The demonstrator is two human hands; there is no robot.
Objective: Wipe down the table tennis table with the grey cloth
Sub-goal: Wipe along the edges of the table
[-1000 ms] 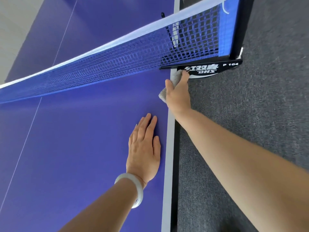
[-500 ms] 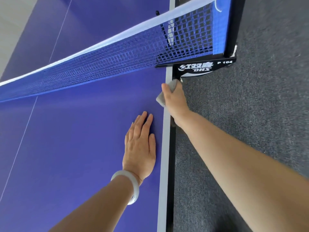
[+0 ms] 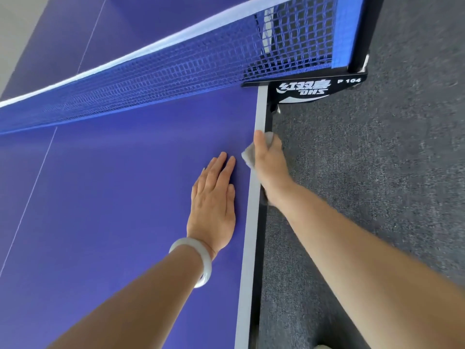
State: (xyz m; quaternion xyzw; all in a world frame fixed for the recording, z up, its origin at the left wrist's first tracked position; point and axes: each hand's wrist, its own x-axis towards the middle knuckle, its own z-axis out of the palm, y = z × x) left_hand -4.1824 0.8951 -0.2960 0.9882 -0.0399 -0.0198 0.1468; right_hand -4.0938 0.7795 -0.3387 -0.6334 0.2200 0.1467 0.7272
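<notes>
The blue table tennis table (image 3: 113,197) fills the left of the head view, with a white border line along its right edge. My right hand (image 3: 268,167) grips the grey cloth (image 3: 249,157) over that edge, thumb on top and fingers wrapped down the side, a short way in front of the net clamp. The cloth shows at the thumb and above the knuckles; the rest is hidden by the hand. My left hand (image 3: 214,200) lies flat on the table top just left of the border, fingers straight and together, a pale bangle on its wrist.
The blue net (image 3: 163,74) with a white top band crosses the table from left to upper right. Its black clamp post (image 3: 312,89) grips the table edge. Grey carpet (image 3: 377,172) lies to the right. A thin white centre line (image 3: 32,190) runs down the table.
My right hand has slid the cloth along the table's edge toward me, away from the net clamp it touched before. My left hand has stayed flat on the table.
</notes>
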